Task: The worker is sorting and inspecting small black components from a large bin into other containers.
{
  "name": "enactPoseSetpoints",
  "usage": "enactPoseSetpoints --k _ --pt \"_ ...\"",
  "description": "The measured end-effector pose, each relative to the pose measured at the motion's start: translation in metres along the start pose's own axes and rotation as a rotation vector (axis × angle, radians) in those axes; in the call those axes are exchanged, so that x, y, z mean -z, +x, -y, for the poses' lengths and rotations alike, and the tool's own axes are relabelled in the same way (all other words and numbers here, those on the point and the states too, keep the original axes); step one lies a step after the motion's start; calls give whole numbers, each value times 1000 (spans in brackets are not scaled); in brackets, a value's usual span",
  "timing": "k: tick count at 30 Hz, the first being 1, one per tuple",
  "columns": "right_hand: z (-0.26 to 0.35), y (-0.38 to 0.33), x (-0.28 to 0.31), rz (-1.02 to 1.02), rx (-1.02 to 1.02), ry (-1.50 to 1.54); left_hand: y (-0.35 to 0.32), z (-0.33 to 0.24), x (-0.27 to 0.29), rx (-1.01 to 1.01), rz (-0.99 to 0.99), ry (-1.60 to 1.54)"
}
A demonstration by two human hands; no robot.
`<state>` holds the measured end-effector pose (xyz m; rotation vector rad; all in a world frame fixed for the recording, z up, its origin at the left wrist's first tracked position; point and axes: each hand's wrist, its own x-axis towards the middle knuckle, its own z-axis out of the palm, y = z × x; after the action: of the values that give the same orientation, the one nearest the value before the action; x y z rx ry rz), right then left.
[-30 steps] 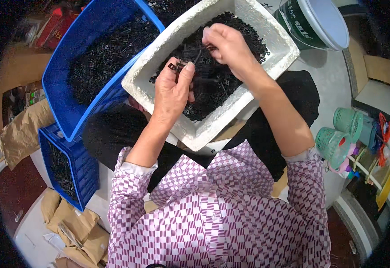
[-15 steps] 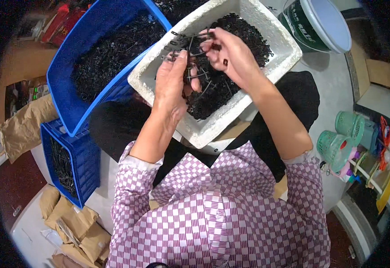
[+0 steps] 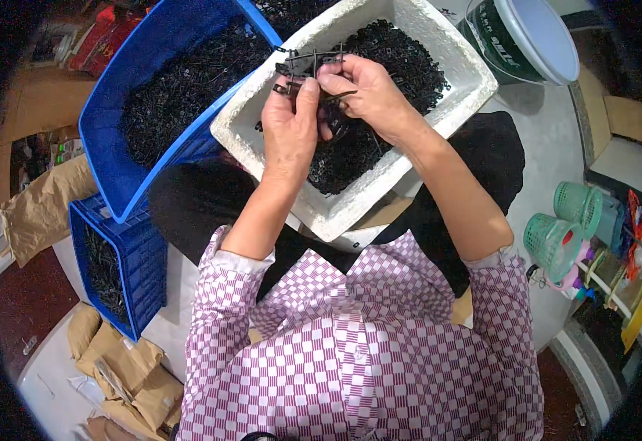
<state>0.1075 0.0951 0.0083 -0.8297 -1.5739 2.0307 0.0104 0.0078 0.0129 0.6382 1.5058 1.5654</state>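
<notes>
My left hand and my right hand are close together above a white foam box. Both have their fingers closed on a thin black branched piece, which looks like a plastic sprue with small parts at its ends. The left thumb presses on it from the near side, while the right thumb and fingers pinch its right part. A dark strip sticks out by the right fingers. Below the hands, many small black parts fill much of the box. Some fingertips are hidden behind the pieces.
Left of the box stands a large blue bin of black pieces, with a smaller blue crate below it. A bucket is at the far right. Green baskets sit on the right, brown paper packages at the lower left.
My left hand has shifted slightly right, its thumb now nearer the right hand. The right fingers have curled in and moved a little downward. The black piece has turned between them.
</notes>
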Motion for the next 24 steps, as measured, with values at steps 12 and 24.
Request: enactPoseSetpoints --k 12,24 --pt "-14 20 23 -383 -157 329 -5 7 -16 51 14 -88" --pt "-6 7 13 -56 -72 408 1 2 -13 29 -44 -130"
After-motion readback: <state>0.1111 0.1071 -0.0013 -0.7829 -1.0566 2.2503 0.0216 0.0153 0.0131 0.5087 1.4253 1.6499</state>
